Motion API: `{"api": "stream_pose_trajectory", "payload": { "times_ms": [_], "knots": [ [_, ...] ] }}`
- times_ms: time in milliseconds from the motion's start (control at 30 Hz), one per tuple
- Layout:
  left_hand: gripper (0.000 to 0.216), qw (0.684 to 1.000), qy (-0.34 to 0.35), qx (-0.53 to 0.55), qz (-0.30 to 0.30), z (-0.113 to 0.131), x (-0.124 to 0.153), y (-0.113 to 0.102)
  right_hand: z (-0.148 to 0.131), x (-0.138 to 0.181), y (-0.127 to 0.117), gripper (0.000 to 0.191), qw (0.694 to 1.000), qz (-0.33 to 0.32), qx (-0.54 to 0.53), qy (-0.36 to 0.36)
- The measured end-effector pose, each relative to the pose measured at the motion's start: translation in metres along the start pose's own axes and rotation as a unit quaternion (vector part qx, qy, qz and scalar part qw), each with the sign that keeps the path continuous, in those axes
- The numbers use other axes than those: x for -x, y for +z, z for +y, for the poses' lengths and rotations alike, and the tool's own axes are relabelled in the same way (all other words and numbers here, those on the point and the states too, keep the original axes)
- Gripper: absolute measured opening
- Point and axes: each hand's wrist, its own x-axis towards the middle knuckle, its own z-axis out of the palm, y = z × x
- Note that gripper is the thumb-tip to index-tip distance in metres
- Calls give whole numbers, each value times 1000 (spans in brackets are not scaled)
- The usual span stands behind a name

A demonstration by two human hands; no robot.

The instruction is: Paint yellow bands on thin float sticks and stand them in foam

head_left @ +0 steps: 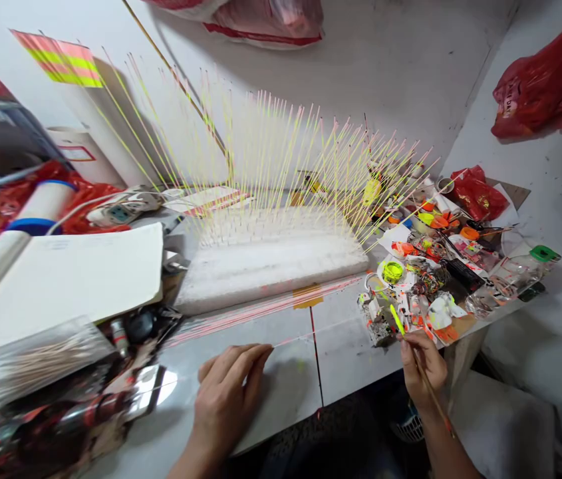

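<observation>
My left hand hovers low over the front of the table, its fingers closed round a thin pale stick. The stick runs out to the right, towards a speckled block, and a faint length shows left of the hand. In my right hand is a slim paintbrush, pinched near its bristle end, whose tip is coated in bright yellow paint. The brush tip is beside the block. Behind both hands, a white foam slab holds many upright thin sticks, coloured yellow and pink.
Several pink-tipped sticks lie along the slab's front edge. Paint-stained pots and rags crowd the right, with a yellow paint pot and a green-capped clear bottle. At left are an open notebook and a bag of cotton swabs.
</observation>
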Motion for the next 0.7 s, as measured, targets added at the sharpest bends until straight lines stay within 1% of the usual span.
{"api": "stream_pose_trajectory", "payload": {
  "times_ms": [133, 267, 400, 533, 700],
  "knots": [
    [11, 1000, 9, -10, -4, -2, 1, 0, -3, 8, 9, 10, 999, -28, -21, 1],
    [11, 999, 16, -28, 3, -2, -1, -2, -1, 15, 19, 11, 998, -55, -9, -30],
    [10, 999, 27, -37, 0, 0, -6, -5, -1, 14, 25, 11, 998, -45, 14, -49],
    [10, 998, 38, -53, -8, 2, -9, -6, -2, 10, 29, 12, 997, -41, 14, -66],
    [10, 998, 32, -47, -5, 2, -8, -5, -2, 9, 32, 12, 996, -44, 21, -74]
  ]
}}
